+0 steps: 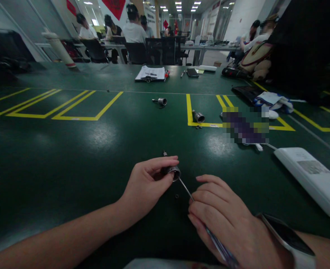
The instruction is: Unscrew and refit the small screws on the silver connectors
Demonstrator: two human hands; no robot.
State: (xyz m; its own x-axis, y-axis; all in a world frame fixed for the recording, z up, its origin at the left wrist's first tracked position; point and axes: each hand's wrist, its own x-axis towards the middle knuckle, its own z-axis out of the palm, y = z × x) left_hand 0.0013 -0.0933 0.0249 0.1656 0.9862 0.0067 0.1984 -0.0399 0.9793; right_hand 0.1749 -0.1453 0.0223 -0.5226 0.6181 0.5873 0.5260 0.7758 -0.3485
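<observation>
My left hand (145,183) is closed, thumb and fingers pinching a metal cup-shaped part (176,172) like a hole saw. Its open rim faces right and toward me, and a thin shank sticks out beyond my fingers. My right hand (221,213) is wrapped round a screwdriver (186,188) with a thin steel shaft and a clear purplish handle. The shaft runs up to the cup's opening; I cannot tell what its tip touches inside. Below the cup, a small dark ring or nut (176,196) lies on the green table (97,164).
Two similar metal cups (162,101) (199,117) lie farther off, small dark bits (199,127) beside one. To the right are a pixelated phone-like object (243,127), a white power bank (310,175) with a cable, and a cloth (274,101). A clipboard (150,73) lies at the back.
</observation>
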